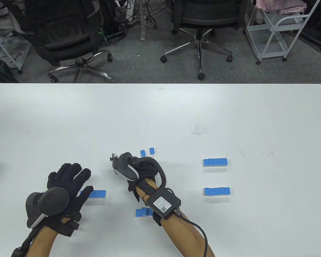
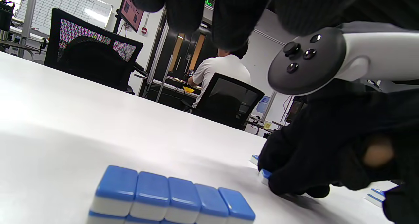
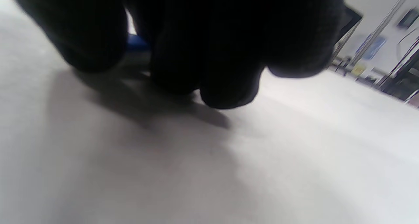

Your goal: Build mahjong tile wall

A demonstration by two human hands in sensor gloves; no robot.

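Your right hand (image 1: 139,171) is curled down on the bench (image 1: 160,115) at lower centre of the table view, and the left wrist view shows its fingertips (image 2: 278,181) touching a loose tile (image 2: 264,175); whether they actually grip it I cannot tell. Pinch that tile by its long sides, keep it blue side up, and set it flush against a row's end.

Your left hand (image 1: 67,184) lies spread and flat, fingers apart, touching the left end of the row at lower left (image 1: 97,193), holding nothing; use it to brace that row.

Counted in the table view:
- two loose tiles (image 1: 147,152) just above your right hand
- two five-tile rows at right, upper (image 1: 215,162) and lower (image 1: 217,191)
- a short run (image 1: 142,212) under your right wrist, partly hidden
- the lower-left row, five wide and apparently double-stacked in the left wrist view.
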